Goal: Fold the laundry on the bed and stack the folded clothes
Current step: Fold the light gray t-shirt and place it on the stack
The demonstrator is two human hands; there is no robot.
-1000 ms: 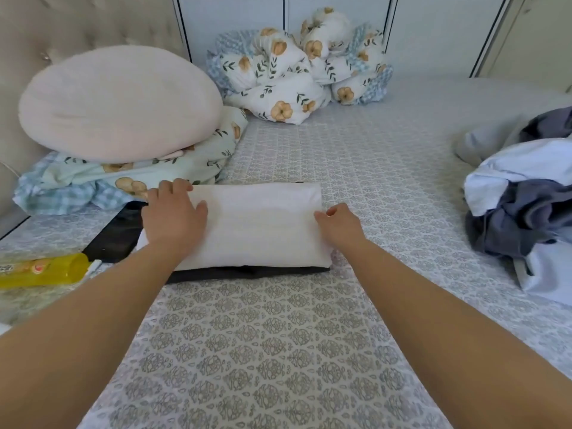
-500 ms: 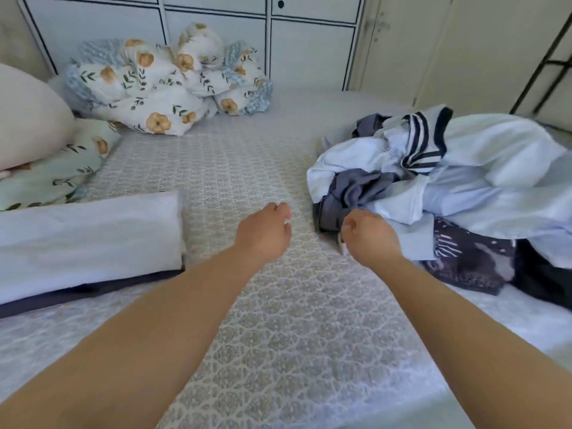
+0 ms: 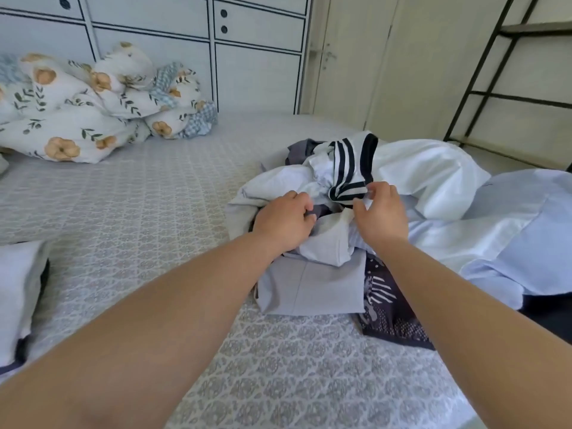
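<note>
We have both hands in the pile of laundry (image 3: 418, 212) that lies heaped on the right side of the bed (image 3: 154, 212). Our left hand (image 3: 283, 222) rests on the near edge of the pile with its fingers curled down into the pale cloth, grasping a fold of it beside a dark grey garment. Our right hand (image 3: 380, 212) is just beside it, its fingers and thumb pinching the white collar with dark stripes (image 3: 348, 173) that sticks up from the middle of the heap. Under our wrists lie a flat lilac-grey piece (image 3: 309, 289) and a dark patterned cloth (image 3: 393, 314), both touching the pile. At the far left edge of the view sits the folded stack (image 3: 18, 292), a pale piece on top of a dark one, well apart from the heap. A flowered quilt (image 3: 93, 103) is bunched at the head of the bed against the white cabinet (image 3: 257, 57).
</note>
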